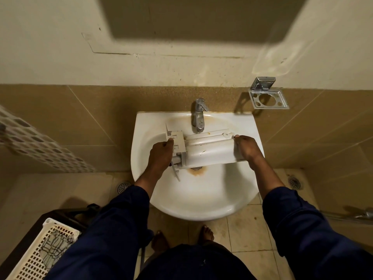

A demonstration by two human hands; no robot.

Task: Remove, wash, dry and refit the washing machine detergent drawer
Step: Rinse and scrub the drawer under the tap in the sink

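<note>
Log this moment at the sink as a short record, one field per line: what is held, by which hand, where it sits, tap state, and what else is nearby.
held item: detergent drawer, white, lying sideways across the basin
left hand: grips the drawer's front-panel end
right hand: grips the opposite end
place: over the white sink, above the rust-stained drain
tap: no water seen running
wall: empty chrome holder, right of the tap
floor, lower left: white basket with cloth inside
</note>
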